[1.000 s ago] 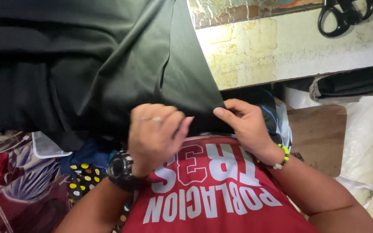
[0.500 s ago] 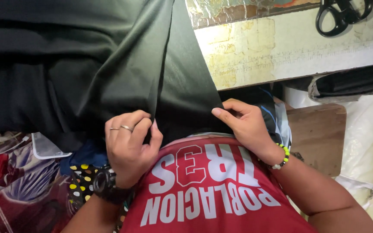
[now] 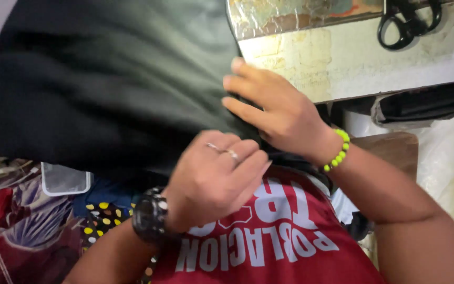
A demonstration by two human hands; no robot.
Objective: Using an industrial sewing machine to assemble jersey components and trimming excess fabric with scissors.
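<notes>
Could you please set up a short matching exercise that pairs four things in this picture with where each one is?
Things:
1. dark green cloth
2. scissors
3. bead bracelet
4. wristwatch

Places:
A. on the right wrist
B. on the left wrist
C. top right, on the pale table
D. under both hands, left hand and right hand

Pairs: 1-D, 2-C, 3-A, 4-B

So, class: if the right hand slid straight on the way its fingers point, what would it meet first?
The right hand points up-left, its fingers already lying on the dark green cloth. Going on, it would probably just run further across that cloth; depth is hard to judge.
</notes>
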